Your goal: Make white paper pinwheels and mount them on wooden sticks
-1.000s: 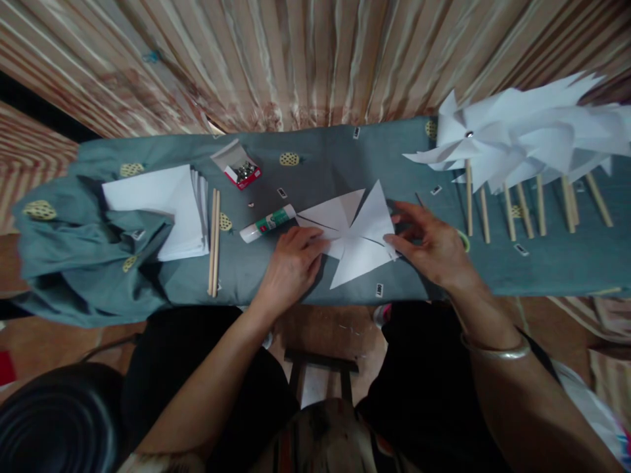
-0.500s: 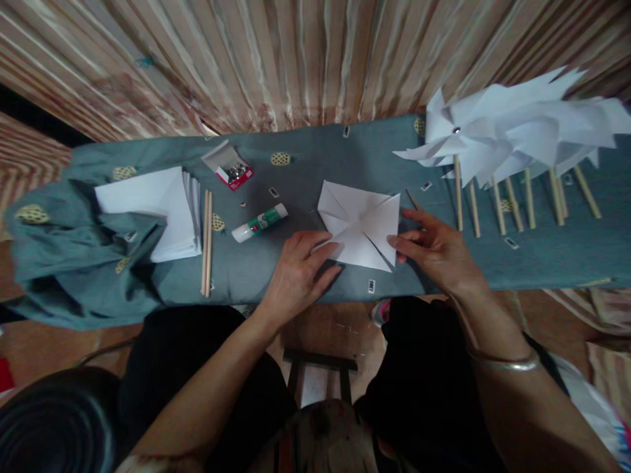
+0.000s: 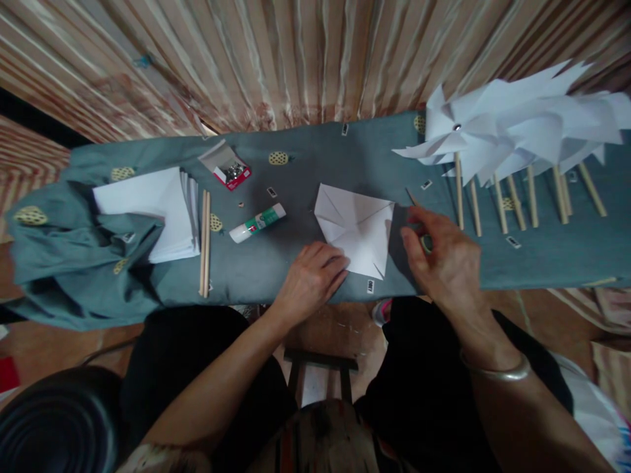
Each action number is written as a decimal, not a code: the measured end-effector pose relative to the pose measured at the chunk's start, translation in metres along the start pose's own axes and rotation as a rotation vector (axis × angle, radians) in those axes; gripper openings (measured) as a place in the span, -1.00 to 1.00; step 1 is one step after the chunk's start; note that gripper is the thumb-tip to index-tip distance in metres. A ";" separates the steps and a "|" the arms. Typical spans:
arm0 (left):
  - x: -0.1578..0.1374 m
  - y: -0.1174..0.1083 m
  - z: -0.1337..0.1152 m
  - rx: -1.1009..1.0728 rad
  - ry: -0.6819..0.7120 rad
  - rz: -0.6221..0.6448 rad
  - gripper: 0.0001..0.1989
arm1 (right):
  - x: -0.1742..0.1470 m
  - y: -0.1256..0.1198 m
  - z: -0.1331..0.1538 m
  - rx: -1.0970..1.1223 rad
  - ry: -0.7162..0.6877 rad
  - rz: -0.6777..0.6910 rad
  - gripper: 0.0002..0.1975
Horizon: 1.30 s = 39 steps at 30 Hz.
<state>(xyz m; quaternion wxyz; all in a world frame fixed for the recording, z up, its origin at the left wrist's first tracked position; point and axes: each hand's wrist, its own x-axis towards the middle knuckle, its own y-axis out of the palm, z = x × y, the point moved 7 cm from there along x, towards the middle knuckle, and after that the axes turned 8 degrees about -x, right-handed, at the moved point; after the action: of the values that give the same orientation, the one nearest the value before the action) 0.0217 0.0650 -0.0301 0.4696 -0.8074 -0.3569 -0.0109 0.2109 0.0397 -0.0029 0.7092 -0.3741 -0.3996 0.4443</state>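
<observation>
A white paper square [image 3: 362, 230] with creases and cuts running in from its corners lies on the cloth. My left hand [image 3: 313, 279] holds its lower left edge, fingers together and pressed onto the paper. To the right of the sheet, my right hand [image 3: 438, 253] is curled around the handle of a pair of scissors [image 3: 426, 244]. A greenish handle loop shows between thumb and fingers, and a thin blade tip sticks out past them; my hand covers most of the scissors.
A glue stick [image 3: 257, 223] and an opened box of metal pins [image 3: 231, 169] lie left of the sheet. Farther left are two wooden sticks [image 3: 204, 243] and a paper stack [image 3: 165, 210]. Paper pinwheels [image 3: 517, 125] on sticks pile up at right. A striped curtain [image 3: 305, 59] hangs behind.
My right hand has let go of the paper's right edge and moved right onto the scissors. My left hand's fingers have drawn together on the paper, which has turned slightly.
</observation>
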 end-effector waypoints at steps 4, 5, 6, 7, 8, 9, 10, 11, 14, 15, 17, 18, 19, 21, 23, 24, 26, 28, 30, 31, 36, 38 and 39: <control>-0.001 -0.001 0.000 -0.010 -0.011 -0.007 -0.79 | -0.009 0.018 0.037 0.001 -0.325 0.075 -0.64; 0.000 -0.001 0.000 -0.015 -0.013 -0.008 -0.79 | -0.011 0.025 0.042 0.003 -0.355 0.108 -0.63; 0.000 -0.001 0.000 -0.020 -0.012 -0.013 -0.79 | -0.013 0.031 0.047 0.002 -0.370 0.129 -0.61; 0.000 -0.001 0.000 -0.024 -0.009 -0.019 -0.79 | -0.014 0.036 0.050 -0.001 -0.376 0.145 -0.60; 0.000 -0.001 0.000 -0.027 -0.005 -0.026 -0.79 | -0.015 0.040 0.052 -0.006 -0.375 0.152 -0.58; 0.000 -0.001 0.000 -0.029 -0.004 -0.030 -0.79 | -0.015 0.043 0.053 -0.010 -0.374 0.156 -0.57; 0.000 -0.001 0.000 -0.031 -0.005 -0.032 -0.78 | -0.015 0.046 0.054 -0.012 -0.373 0.159 -0.54; 0.000 -0.001 0.001 -0.032 -0.006 -0.030 -0.78 | -0.015 0.047 0.054 -0.012 -0.369 0.158 -0.51; 0.000 0.000 0.002 -0.036 -0.019 -0.019 -0.78 | -0.014 0.050 0.053 0.007 -0.355 0.162 -0.43; 0.000 0.000 0.002 -0.037 -0.022 -0.017 -0.78 | -0.014 0.051 0.053 0.015 -0.350 0.166 -0.41; 0.000 0.001 0.002 -0.038 -0.029 -0.012 -0.77 | -0.014 0.053 0.053 0.019 -0.340 0.178 -0.42; 0.000 0.001 0.003 -0.039 -0.031 -0.011 -0.77 | -0.014 0.054 0.054 0.015 -0.337 0.185 -0.44; -0.001 0.002 0.003 -0.041 -0.036 -0.008 -0.77 | -0.015 0.055 0.054 0.010 -0.331 0.192 -0.46; -0.001 0.002 0.004 -0.048 -0.053 -0.002 -0.76 | -0.014 0.057 0.054 0.002 -0.310 0.200 -0.50; -0.001 0.002 0.006 -0.059 -0.072 0.006 -0.76 | -0.013 0.059 0.052 0.003 -0.284 0.198 -0.54; -0.001 0.003 0.006 -0.064 -0.079 0.011 -0.75 | -0.012 0.060 0.052 0.005 -0.272 0.189 -0.55; -0.001 0.003 0.007 -0.071 -0.086 0.017 -0.75 | -0.011 0.060 0.052 0.002 -0.271 0.167 -0.57; 0.000 0.003 0.006 -0.067 -0.086 0.017 -0.75 | -0.011 0.061 0.054 0.002 -0.286 0.151 -0.56; 0.000 0.002 0.006 -0.054 -0.082 0.013 -0.77 | -0.011 0.061 0.055 0.011 -0.293 0.149 -0.55; 0.001 0.002 0.006 -0.046 -0.081 0.014 -0.77 | -0.011 0.061 0.056 0.020 -0.291 0.151 -0.56; 0.002 0.004 0.005 -0.005 -0.069 0.036 -0.77 | -0.004 0.056 0.046 0.148 -0.238 0.182 -0.65; 0.002 0.004 0.004 0.006 -0.057 0.030 -0.76 | 0.001 0.050 0.038 0.210 -0.200 0.184 -0.65; 0.002 0.003 0.004 0.011 -0.050 0.021 -0.76 | 0.003 0.047 0.034 0.234 -0.177 0.170 -0.65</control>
<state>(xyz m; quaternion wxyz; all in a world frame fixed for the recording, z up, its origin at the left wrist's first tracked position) 0.0241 0.0682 -0.0335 0.4648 -0.8087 -0.3601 0.0164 0.1661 0.0638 -0.0300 0.6697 -0.2808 -0.3729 0.5775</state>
